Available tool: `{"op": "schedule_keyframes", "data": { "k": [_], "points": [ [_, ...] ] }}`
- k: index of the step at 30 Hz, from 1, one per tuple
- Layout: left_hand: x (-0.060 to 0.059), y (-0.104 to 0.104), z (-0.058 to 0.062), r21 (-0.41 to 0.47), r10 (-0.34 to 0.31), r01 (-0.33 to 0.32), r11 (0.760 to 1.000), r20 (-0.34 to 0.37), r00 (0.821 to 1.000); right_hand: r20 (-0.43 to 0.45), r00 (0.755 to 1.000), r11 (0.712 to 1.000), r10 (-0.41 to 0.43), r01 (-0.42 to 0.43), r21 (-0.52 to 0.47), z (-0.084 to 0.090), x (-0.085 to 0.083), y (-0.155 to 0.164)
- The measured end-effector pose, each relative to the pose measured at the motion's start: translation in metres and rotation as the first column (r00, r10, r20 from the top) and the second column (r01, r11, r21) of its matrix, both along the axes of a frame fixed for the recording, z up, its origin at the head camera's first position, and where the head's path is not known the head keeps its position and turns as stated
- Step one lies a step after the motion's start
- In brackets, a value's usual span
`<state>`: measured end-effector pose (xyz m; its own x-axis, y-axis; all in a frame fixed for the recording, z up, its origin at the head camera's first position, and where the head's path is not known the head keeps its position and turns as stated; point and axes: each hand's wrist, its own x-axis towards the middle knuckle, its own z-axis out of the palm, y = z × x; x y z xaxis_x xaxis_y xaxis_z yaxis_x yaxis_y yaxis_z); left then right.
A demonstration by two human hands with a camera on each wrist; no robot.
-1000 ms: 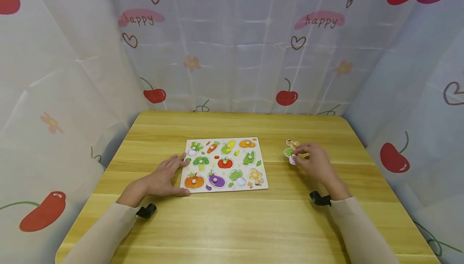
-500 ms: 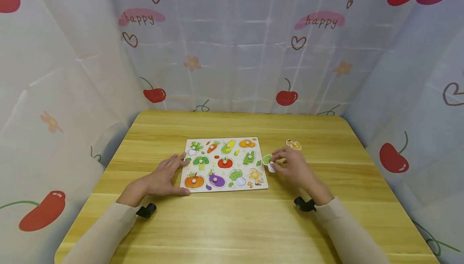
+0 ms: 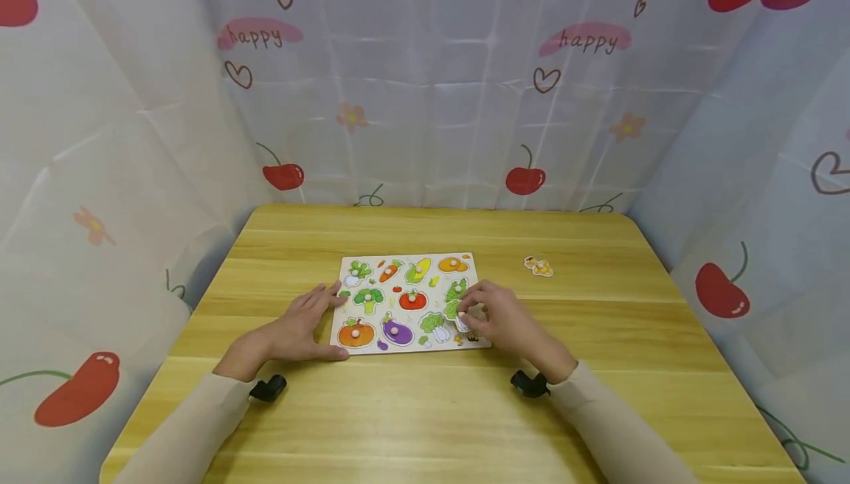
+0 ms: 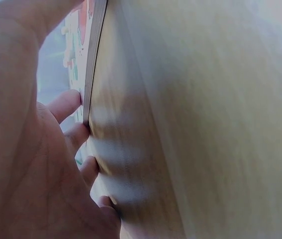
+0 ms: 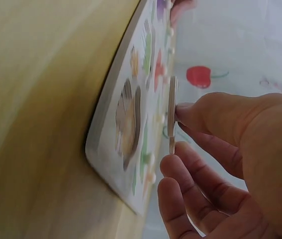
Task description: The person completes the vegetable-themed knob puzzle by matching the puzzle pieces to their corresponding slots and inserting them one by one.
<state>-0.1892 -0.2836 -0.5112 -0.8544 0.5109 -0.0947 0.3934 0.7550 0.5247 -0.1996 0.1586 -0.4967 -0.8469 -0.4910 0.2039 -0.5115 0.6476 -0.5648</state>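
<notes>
Your right hand (image 3: 494,316), pinching the green puzzle piece (image 3: 457,314), has carried it from the surface to just above the board's (image 3: 412,299) right side, while your flat, open-fingered left hand (image 3: 302,325) steadies the board's edge.

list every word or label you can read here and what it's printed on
"happy" in dark script on a pink smear, on the curtain, upper left.
"happy" again, same print on the same curtain, upper right.
Puzzle board: only vegetable pictures, no readable words.
Puzzle piece pinched by the right hand, and loose piece on the table: no text legible.
Both wrist views: blurred, nothing readable.
</notes>
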Motion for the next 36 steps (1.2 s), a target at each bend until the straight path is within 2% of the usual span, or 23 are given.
{"op": "schedule_keyframes", "data": {
  "k": [5, 11, 24, 36],
  "points": [
    [0.000, 0.000, -0.001, 0.009, -0.002, 0.002, 1.000, -0.003, 1.000, -0.045, 0.998, 0.998, 0.054, -0.052, 0.040, -0.004, 0.003, -0.014],
    [0.000, -0.001, -0.001, 0.010, -0.002, 0.002, 1.000, -0.003, 1.000, -0.044, 0.994, 0.993, 0.098, -0.095, 0.077, -0.007, 0.007, -0.027],
    [0.001, -0.001, 0.000, 0.011, -0.003, 0.003, 1.000, -0.007, 1.000, -0.003, 0.996, 0.992, 0.093, -0.092, 0.090, -0.010, 0.006, -0.037],
    [0.000, 0.000, -0.001, 0.011, -0.001, 0.001, 1.000, -0.003, 1.000, -0.001, 0.996, 0.993, 0.084, -0.084, 0.089, -0.013, 0.005, -0.040]
  ]
}}
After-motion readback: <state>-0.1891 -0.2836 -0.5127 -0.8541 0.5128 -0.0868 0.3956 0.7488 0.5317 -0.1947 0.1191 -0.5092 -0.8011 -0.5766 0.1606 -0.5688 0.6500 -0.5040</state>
